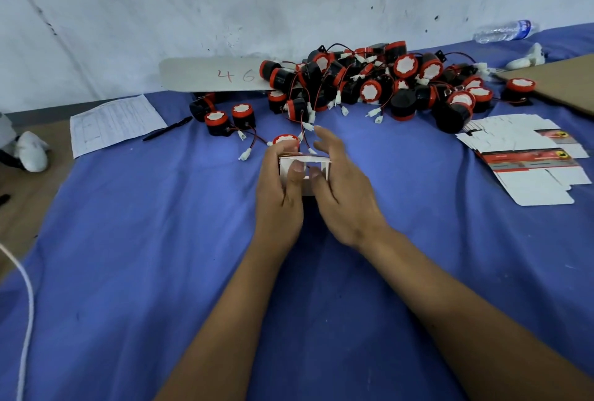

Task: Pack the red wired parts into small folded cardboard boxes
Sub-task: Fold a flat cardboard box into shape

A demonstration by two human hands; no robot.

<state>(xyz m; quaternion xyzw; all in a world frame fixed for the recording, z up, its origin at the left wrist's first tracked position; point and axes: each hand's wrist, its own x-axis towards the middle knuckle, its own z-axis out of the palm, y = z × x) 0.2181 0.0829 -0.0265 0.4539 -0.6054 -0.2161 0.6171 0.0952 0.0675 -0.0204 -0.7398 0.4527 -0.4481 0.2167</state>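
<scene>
Head view: the left hand [280, 182] grips a small folded box [303, 166] at mid-surface, open end up, and the right hand [342, 190] steadies it, fingers spread loose. No packed boxes in sight. The pile of red wired parts [369, 85] waits far right, flat cartons [527, 159] stacked right — early days, I'd say.

Blue cloth [128, 240] bears piled red parts [369, 85], flat cartons [527, 159], paper [112, 124], pen [167, 133]
</scene>
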